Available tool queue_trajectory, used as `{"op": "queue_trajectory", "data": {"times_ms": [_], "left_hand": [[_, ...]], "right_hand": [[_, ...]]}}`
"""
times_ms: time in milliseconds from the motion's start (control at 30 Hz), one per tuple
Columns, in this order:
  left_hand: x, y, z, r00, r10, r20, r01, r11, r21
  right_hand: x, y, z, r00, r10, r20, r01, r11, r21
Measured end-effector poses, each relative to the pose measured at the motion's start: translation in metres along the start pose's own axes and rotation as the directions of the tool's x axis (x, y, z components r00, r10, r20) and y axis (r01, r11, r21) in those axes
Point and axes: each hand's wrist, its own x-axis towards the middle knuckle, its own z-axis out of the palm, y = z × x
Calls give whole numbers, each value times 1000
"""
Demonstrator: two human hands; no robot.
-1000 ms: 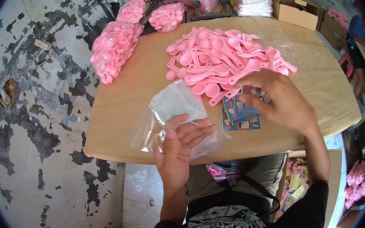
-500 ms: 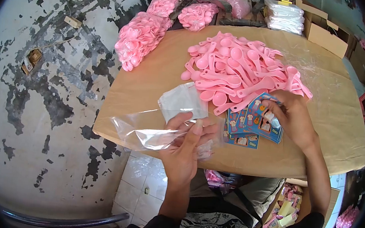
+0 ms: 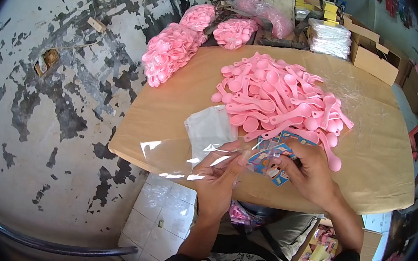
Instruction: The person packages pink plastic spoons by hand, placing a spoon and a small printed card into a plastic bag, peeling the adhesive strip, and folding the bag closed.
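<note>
My left hand [image 3: 221, 174] is closed on a clear plastic bag [image 3: 166, 155] that stretches out to the left over the table. My right hand [image 3: 310, 173] pinches a blue printed card [image 3: 276, 173] close to the bag's right end. Whether the card's edge is inside the bag cannot be made out. A pink spoon [image 3: 331, 152] sticks out past the knuckles of my right hand; its grip is hidden. More blue cards [image 3: 296, 136] lie partly covered behind that hand. Flat clear bags [image 3: 209, 125] rest beyond my left hand, and a heap of pink spoons [image 3: 278, 94] lies farther back.
Bagged pink spoons [image 3: 171, 51] stand at the table's back left edge. Stacked clear packets [image 3: 329, 39] and an open cardboard box [image 3: 375, 58] are at the back right. A carton [image 3: 318, 249] of packed items sits below, and a peeling wall [image 3: 69, 117] flanks the left.
My right hand has moved left and down, bringing the card to the bag in my left hand. A pink spoon now shows beside my right hand. The view has shifted slightly.
</note>
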Motion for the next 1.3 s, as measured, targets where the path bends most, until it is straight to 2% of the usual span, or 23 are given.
{"op": "queue_trajectory", "data": {"times_ms": [133,233,267,333,433,467,567,600,667,700,733,833,867,933,1000,1067,1100,1167,1233,1267,1300], "left_hand": [[-5,7,4,985,-61,162,47,995,90],[-11,8,1,934,-109,341,39,978,207],[-14,7,1,940,-101,326,28,975,222],[-19,4,2,950,-82,301,4,969,248],[-24,7,4,988,-38,149,40,999,-9],[-23,5,3,989,-36,143,46,997,-66],[-31,2,17,987,-93,130,77,989,125],[-29,-2,19,956,-87,281,65,994,88],[-30,-11,27,931,-83,356,61,995,75],[-30,-15,32,914,-79,398,58,996,65],[-30,-17,37,867,-27,498,-40,992,122],[-21,-25,40,883,178,435,-75,967,-243],[-24,-17,40,931,66,360,24,970,-241],[-20,-24,31,912,116,393,-30,975,-219],[-17,-28,33,876,176,449,-89,974,-208],[-17,-36,36,768,288,572,-291,953,-88],[-17,-40,38,701,331,631,-396,917,-42],[-23,-46,38,790,257,557,-120,955,-270],[-21,-55,38,835,238,496,56,860,-507],[-16,-62,32,832,239,501,50,867,-495],[-16,-65,31,839,201,505,55,893,-446]], "right_hand": [[-8,-2,-8,987,-33,154,41,998,-49],[-13,-2,-17,965,0,264,13,999,-47],[-15,-1,-20,956,18,294,-6,999,-43],[-16,-5,-18,965,38,259,-52,998,48],[-20,-4,-21,961,79,265,-105,991,85],[-22,-2,-22,957,94,274,-121,989,84],[-29,4,-20,959,161,234,-197,970,141],[-30,7,-18,975,87,203,-123,978,171],[-31,11,-14,989,-55,135,24,975,220],[-32,12,-14,991,-64,118,34,969,244],[-32,14,-15,993,-71,98,43,963,267],[-30,12,-18,996,-80,49,58,935,351],[-30,11,-17,996,-78,34,59,922,384],[-28,10,-6,999,6,-38,13,878,479],[-27,11,-9,1000,20,6,-21,906,423],[-30,13,-24,984,3,177,-40,977,208],[-30,16,-28,973,-29,227,-15,982,187],[-31,22,-37,940,-82,330,35,989,145],[-33,28,-50,988,-73,133,68,997,41],[-33,32,-57,996,-77,35,77,997,-13],[-32,34,-66,998,-43,-36,35,978,-206]]}}
